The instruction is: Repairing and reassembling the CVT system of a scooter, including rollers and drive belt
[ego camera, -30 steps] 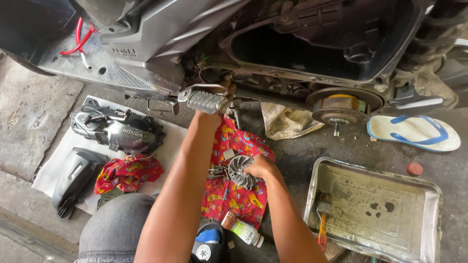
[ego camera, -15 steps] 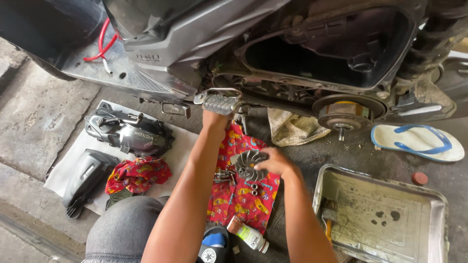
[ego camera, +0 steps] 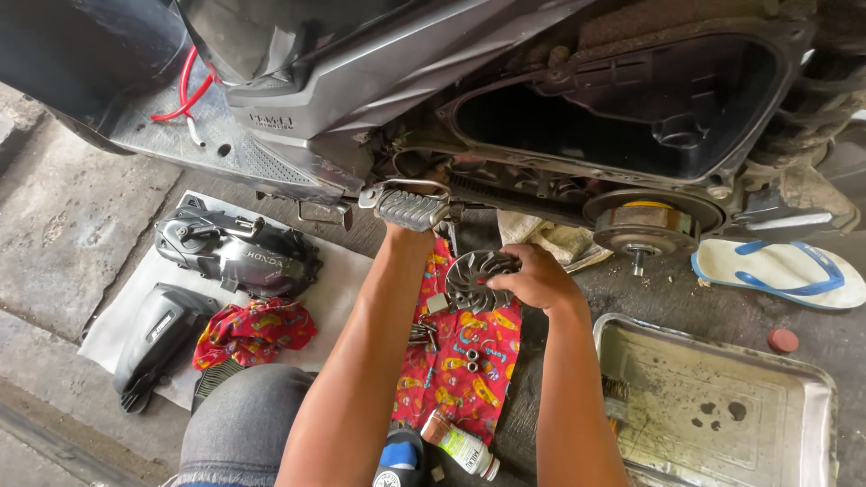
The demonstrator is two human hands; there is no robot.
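My right hand [ego camera: 538, 277] grips a round grey finned metal disc [ego camera: 475, 280], a scooter drive part, and holds it above a red patterned cloth [ego camera: 460, 365] on the ground. My left hand is hidden behind the scooter's footpeg [ego camera: 411, 209]; only the forearm [ego camera: 379, 334] shows, reaching up under the engine. Small nuts and washers [ego camera: 472, 358] lie on the cloth. The scooter's open engine side [ego camera: 631, 117] with its exposed round hub [ego camera: 642, 224] is just above the hands.
A metal tray [ego camera: 722, 397] lies at the right with a brush in it. A white-and-blue sandal [ego camera: 780, 271] is beyond it. Left, black engine covers [ego camera: 239, 252] and a red rag [ego camera: 253, 329] rest on white paper. A small bottle [ego camera: 462, 445] stands near my knee.
My right hand has lifted the finned disc off the cloth and up toward the engine. The left arm has stayed by the footpeg. The camera has moved closer.
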